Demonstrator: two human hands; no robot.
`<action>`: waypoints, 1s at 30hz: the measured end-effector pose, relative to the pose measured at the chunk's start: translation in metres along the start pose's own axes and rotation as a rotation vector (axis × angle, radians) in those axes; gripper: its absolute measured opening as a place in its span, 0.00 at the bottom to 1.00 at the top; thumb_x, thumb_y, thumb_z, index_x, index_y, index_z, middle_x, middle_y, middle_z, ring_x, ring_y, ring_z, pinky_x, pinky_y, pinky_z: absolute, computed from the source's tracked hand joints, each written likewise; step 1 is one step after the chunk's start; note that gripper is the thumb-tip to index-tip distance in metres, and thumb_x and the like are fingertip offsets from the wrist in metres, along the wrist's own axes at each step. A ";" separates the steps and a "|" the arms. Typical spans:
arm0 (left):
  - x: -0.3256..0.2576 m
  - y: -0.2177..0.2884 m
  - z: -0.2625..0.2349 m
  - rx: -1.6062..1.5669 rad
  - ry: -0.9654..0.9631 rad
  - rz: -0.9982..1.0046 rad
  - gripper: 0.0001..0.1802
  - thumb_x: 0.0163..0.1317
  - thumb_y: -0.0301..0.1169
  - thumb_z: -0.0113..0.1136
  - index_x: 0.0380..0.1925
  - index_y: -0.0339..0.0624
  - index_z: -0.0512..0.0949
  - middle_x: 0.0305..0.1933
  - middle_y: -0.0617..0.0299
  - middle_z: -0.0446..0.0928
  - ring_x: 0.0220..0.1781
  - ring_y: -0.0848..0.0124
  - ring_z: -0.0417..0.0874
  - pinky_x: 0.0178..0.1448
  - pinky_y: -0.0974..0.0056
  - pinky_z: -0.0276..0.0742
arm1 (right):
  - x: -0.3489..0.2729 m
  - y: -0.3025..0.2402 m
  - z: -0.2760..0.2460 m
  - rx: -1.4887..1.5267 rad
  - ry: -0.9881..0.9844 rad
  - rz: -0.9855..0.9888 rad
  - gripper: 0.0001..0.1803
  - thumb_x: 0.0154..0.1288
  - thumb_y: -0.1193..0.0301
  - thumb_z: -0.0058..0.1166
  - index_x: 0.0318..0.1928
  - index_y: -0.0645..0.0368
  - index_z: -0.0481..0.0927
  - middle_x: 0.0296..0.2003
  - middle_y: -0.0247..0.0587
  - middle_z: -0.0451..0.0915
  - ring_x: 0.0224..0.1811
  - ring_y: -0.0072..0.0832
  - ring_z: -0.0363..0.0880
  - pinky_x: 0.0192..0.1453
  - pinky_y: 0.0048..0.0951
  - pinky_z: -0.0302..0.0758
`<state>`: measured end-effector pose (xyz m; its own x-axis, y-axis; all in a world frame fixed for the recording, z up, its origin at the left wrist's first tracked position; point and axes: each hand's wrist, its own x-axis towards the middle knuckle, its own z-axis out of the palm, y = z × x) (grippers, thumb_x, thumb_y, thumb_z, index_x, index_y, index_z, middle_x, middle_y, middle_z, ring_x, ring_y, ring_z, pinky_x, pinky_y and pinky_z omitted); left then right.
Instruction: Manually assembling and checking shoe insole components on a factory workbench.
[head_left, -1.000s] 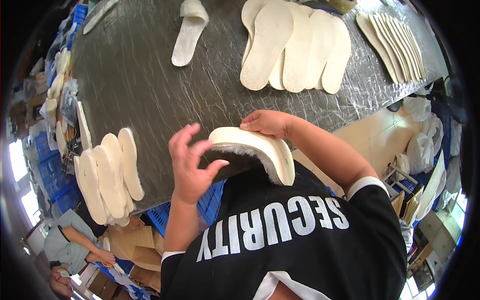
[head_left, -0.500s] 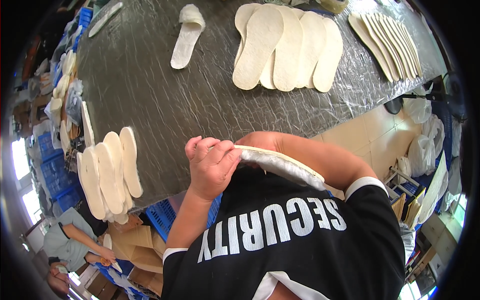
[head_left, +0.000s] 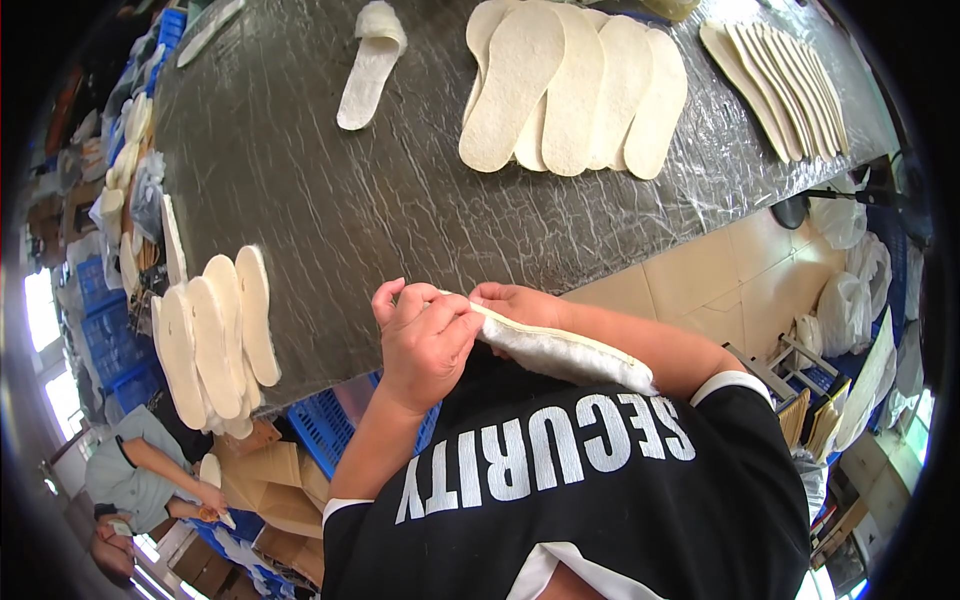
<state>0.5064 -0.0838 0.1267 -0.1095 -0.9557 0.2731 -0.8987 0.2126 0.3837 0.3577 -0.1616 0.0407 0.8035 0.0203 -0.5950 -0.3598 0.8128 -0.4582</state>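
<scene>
Head view: left hand, spread earlier, now joins right hand pinching the fleecy insole.

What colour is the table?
Dark grey table, with pale marbled streaks; seen from the head view.

A cream, fleecy-edged insole is held edge-on at the near edge of the counter, its toe pinched between both hands and its heel trailing right over the forearm.
</scene>
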 end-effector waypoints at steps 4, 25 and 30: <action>-0.008 0.000 0.004 0.021 0.029 0.044 0.09 0.39 0.28 0.69 0.24 0.52 0.81 0.33 0.74 0.77 0.41 0.69 0.73 0.57 0.50 0.59 | -0.013 -0.003 0.006 0.064 0.038 -0.126 0.18 0.73 0.51 0.42 0.45 0.52 0.69 0.32 0.36 0.76 0.29 0.26 0.78 0.32 0.28 0.79; -0.002 0.004 -0.012 -0.103 -0.077 0.038 0.09 0.42 0.26 0.66 0.26 0.45 0.78 0.34 0.69 0.75 0.39 0.65 0.72 0.50 0.56 0.62 | -0.023 -0.011 0.000 0.154 -0.257 -0.008 0.22 0.72 0.54 0.45 0.50 0.60 0.67 0.44 0.49 0.77 0.43 0.38 0.82 0.44 0.39 0.82; -0.007 0.007 -0.005 -0.160 -0.082 0.050 0.06 0.49 0.26 0.61 0.27 0.43 0.73 0.36 0.64 0.75 0.41 0.62 0.74 0.53 0.52 0.63 | -0.022 -0.013 0.003 0.193 -0.269 0.011 0.18 0.72 0.57 0.45 0.49 0.60 0.68 0.41 0.48 0.79 0.40 0.38 0.83 0.40 0.36 0.83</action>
<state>0.5030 -0.0744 0.1313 -0.1926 -0.9552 0.2247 -0.8130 0.2835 0.5085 0.3458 -0.1706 0.0622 0.9057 0.1621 -0.3918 -0.2937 0.9063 -0.3040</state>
